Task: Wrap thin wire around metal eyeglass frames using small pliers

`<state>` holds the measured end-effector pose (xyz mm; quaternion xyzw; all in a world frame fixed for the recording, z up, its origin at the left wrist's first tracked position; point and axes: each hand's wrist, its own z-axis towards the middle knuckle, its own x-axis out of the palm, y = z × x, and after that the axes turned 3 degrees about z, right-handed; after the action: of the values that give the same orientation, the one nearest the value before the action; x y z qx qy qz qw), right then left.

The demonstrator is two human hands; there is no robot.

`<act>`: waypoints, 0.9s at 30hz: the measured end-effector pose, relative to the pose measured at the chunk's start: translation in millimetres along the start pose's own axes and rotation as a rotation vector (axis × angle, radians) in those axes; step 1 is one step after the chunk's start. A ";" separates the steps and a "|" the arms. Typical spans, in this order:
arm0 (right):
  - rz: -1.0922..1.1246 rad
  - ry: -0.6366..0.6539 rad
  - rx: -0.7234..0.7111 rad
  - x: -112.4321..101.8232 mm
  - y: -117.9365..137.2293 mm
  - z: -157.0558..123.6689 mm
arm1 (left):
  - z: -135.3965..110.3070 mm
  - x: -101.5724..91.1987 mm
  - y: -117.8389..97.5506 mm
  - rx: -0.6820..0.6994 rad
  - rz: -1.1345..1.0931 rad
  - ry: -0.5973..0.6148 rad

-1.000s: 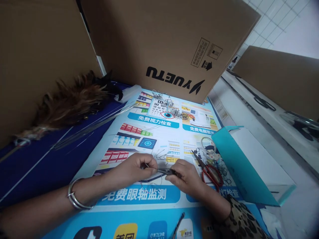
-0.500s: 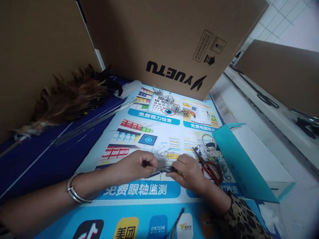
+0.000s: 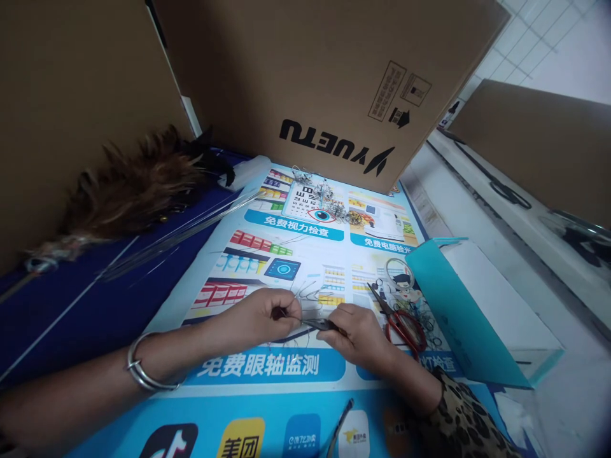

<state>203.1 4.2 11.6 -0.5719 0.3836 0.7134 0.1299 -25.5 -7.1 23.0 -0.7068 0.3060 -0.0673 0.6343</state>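
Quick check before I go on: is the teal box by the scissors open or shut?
Open: the teal box shows its white interior, with no lid covering it.

You are in a makeshift craft workshop, indicated by the pliers (image 3: 319,324), red-handled scissors (image 3: 394,317) near the right edge of the poster (image 3: 210,410), wire clusters (image 3: 338,211) toward its far edge, and carton (image 3: 305,70) behind.

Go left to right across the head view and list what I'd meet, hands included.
Duster → left hand → pliers → right hand → scissors → teal box.
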 end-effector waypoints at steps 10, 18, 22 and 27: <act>0.224 0.032 0.140 -9.2 5.5 3.0 | -1.1 1.6 2.5 0.013 -0.315 -0.114; 0.283 0.024 0.156 -8.7 4.6 1.9 | -4.6 -2.0 0.5 0.218 0.077 -0.181; 0.274 0.027 0.159 -10.2 7.5 2.2 | -3.4 -0.8 -3.3 0.220 0.158 -0.165; 0.277 0.025 0.160 -10.4 10.5 2.6 | -1.5 3.3 0.2 0.249 0.200 -0.196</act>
<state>197.9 1.6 25.5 -0.5099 0.5161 0.6845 0.0706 -23.7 -10.1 22.1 -0.5921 0.3007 0.0282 0.7471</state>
